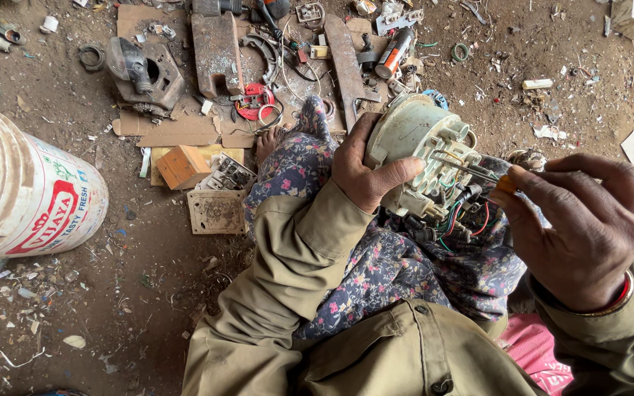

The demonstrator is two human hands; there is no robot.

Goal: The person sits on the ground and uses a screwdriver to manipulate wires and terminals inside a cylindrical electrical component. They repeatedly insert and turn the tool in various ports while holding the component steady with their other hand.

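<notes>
Two hands were busy over the person's lap, where a pale green, round meter housing [412, 136] rested on the flowered cloth [398, 271] covering the knees. It lay tilted, its back turned up toward the camera, showing white plastic sockets and a bundle of red, green and black wires [464, 216] spilling out at the near right.

Judged by its look, the housing was light moulded plastic, stiff in the shell but brittle at the small sockets and tabs; the wires were soft and would pull loose easily. The sound place to hold it appeared to be the smooth round rim, not the cluttered back.

That was how the left hand [365, 172] held it: fingers curled around the far left side of the rim, thumb laid across the back near the sockets, the grasp closed firmly on the shell. The right hand [588, 220] was pinched shut on a thin screwdriver [478, 170] with an orange handle, thumb and forefinger clamped at the handle while the metal shaft reached left, its tip down among the sockets on the housing's back.

On the dirt floor to the far left stood a white plastic bucket [23, 198], with a small wooden block [183, 166] and rusty metal parts [144, 73] scattered beyond the knees.
</notes>
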